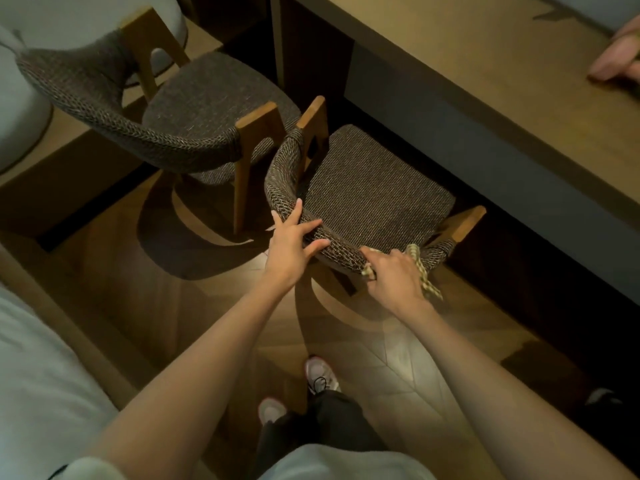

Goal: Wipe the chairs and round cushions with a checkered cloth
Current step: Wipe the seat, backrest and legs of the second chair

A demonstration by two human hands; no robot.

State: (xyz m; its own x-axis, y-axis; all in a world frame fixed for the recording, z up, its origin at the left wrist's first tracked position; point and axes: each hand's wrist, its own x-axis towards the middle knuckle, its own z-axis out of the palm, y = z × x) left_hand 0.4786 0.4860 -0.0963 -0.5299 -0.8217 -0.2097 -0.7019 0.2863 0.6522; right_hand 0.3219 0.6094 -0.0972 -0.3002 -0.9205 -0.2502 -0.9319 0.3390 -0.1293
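Two low chairs with dark woven seats and curved woven backrests stand on the wood floor. The nearer chair (374, 192) is in front of me, tucked by the desk. My left hand (291, 244) grips its curved backrest, fingers wrapped over the top. To the right on the same backrest, my right hand (394, 275) holds the beige checkered cloth (420, 268) pressed against the woven rim; most of the cloth is hidden under the hand. The second chair (204, 98) stands further left and back.
A long wooden desk (485, 81) runs along the right, and another person's hand (616, 60) rests on it at the far right. A white bed edge (34, 375) is at lower left. Pale round cushions (20, 109) sit at upper left. My shoes (298, 389) are below.
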